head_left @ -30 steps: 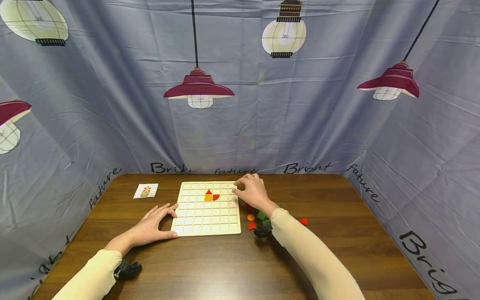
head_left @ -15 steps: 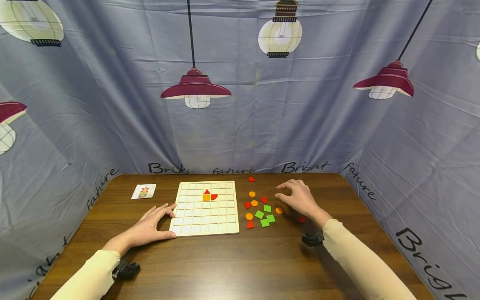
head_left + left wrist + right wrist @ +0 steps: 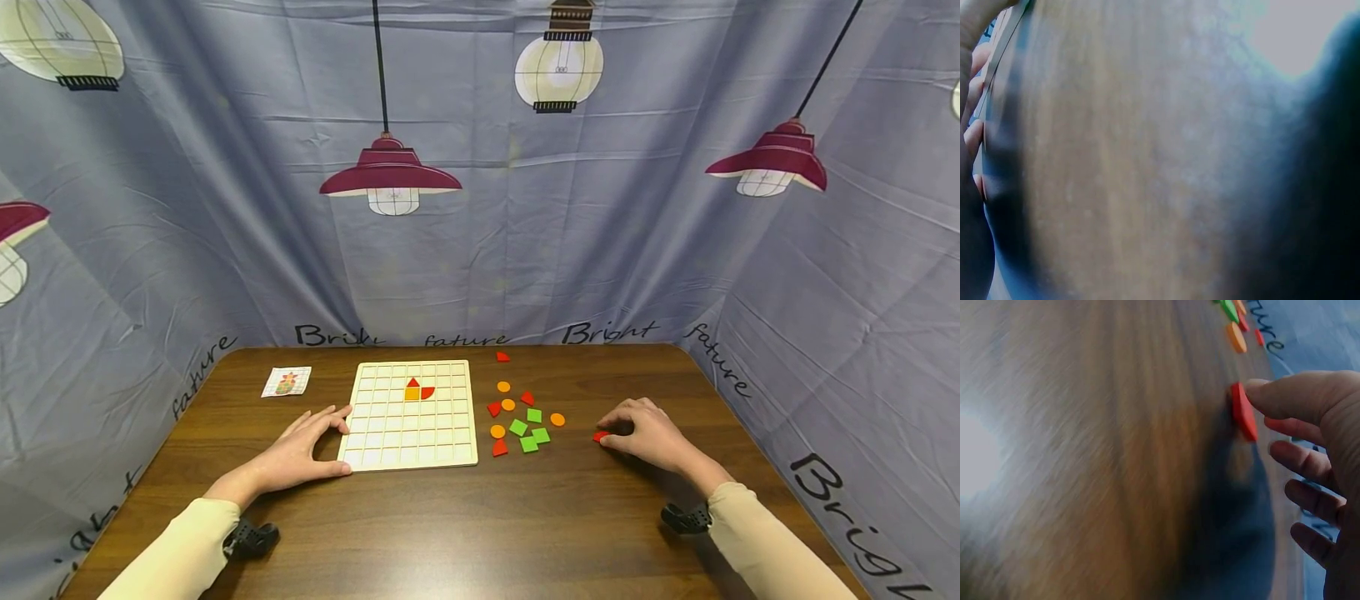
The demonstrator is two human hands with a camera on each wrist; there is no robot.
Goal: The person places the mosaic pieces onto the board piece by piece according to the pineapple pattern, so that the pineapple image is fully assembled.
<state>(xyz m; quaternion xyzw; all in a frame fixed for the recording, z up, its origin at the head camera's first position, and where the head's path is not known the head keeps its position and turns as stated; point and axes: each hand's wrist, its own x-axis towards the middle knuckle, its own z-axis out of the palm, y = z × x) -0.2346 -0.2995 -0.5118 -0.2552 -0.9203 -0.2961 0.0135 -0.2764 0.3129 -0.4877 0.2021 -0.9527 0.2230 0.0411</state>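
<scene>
The left hand [image 3: 296, 454] lies at the left side of the grid board [image 3: 408, 433], thumb at the near corner and fingers spread along the edge, probably to keep the board from sliding. That hold leaves the cells uncovered.

Well to the right of the board, the right hand [image 3: 645, 433] has its thumb and fingers bent down around a red piece [image 3: 600, 437]. The right wrist view puts the thumb tip at the piece and the index fingertip behind it; whether they already pinch it, I cannot tell. Its full outline is hidden by the fingers.

On the board, in the upper middle cells, a red triangle [image 3: 413, 382] sits directly above an orange square [image 3: 412, 394], with a red quarter-circle [image 3: 427, 392] just right of the square. Just right of the board, between it and the right hand, orange discs [image 3: 557, 419], green squares [image 3: 518, 427] and other red pieces [image 3: 500, 448] lie scattered, likely put there to be within easy reach. A card [image 3: 286, 382] with a small pineapple picture lies beyond the left hand, left of the board, seemingly set where it can be looked at.

The board's far edge sits near the far edge of the table [image 3: 420, 525], with the curtain [image 3: 480, 275] behind. Bare wood runs along the board's near side, giving the right hand room; a straight path from it to the board crosses the loose pieces, so a low sweep could nudge them.
</scene>
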